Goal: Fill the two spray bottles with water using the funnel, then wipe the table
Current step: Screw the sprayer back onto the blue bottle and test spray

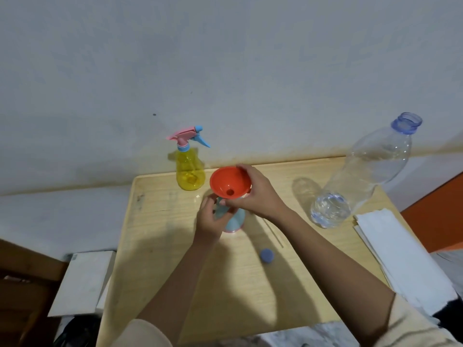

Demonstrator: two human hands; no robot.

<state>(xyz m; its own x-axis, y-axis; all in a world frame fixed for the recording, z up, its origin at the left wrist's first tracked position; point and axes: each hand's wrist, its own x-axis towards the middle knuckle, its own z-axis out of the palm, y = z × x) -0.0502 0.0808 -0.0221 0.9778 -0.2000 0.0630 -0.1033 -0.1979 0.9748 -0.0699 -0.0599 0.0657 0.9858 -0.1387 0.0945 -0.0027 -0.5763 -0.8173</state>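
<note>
An orange funnel [230,182] sits in the neck of a light-blue spray bottle [235,219] at the middle of the wooden table [175,259]. My right hand [258,194] grips the funnel's rim. Around the blue bottle's upper part, my left hand [211,217] holds it upright. A yellow spray bottle [189,171] with a pink and blue trigger head stands behind, near the wall. A large clear water bottle [360,176], uncapped and with a little water at the bottom, stands at the right. Its blue cap [266,254] lies on the table near my right forearm.
A stack of white paper towels [400,254] lies at the table's right edge. A thin straw-like tube [274,234] lies beside the blue bottle. A white box [82,281] sits off the table's left side. The wall runs close behind the table.
</note>
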